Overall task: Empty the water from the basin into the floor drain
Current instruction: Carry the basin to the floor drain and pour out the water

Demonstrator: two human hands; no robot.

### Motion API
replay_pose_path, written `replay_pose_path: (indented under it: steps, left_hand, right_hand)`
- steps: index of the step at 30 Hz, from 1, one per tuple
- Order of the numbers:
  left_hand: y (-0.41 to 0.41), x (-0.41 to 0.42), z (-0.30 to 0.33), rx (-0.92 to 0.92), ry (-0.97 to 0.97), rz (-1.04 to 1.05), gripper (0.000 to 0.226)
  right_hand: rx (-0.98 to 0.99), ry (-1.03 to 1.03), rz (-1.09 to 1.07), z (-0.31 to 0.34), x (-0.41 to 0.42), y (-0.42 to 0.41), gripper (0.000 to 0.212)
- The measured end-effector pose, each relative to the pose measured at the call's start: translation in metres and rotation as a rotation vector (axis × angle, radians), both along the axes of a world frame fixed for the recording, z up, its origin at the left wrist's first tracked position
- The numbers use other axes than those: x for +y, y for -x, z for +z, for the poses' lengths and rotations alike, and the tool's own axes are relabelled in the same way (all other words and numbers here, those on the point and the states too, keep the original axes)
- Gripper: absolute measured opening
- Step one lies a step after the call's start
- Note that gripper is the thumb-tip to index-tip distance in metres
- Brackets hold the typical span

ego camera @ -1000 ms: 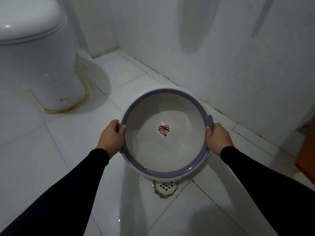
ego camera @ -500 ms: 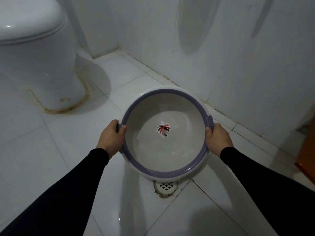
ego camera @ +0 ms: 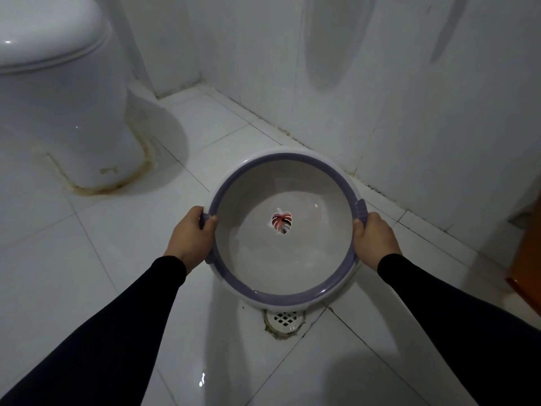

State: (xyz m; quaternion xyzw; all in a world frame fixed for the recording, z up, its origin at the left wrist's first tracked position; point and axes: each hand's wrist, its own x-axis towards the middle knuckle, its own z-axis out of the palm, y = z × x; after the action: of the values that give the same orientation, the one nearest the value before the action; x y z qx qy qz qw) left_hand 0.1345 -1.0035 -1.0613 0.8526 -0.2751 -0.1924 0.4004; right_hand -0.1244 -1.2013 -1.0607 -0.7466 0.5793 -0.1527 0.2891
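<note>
Above the floor drain (ego camera: 285, 318), both hands' fingers (ego camera: 211, 227) clasp the basin (ego camera: 281, 297) rim at opposite sides.

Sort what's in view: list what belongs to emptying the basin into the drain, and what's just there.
Part of the job:
- basin, holding water
- floor drain, just below the basin's near rim
- left hand and right hand, gripping opposite sides of the rim

Just there:
- toilet
- wall tiles
- orange-brown object at the right edge
</note>
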Motion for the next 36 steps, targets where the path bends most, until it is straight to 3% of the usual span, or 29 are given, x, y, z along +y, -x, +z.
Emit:
replay_pose_path:
  steps: [36]
  left_hand:
    - [-0.0022, -0.0025, -0.0011, -0.054, 0.007, -0.027, 0.023]
  right_hand:
    - [-0.003, 0.03, 0.011, -0.0029, 0.0015, 0.0075, 0.029]
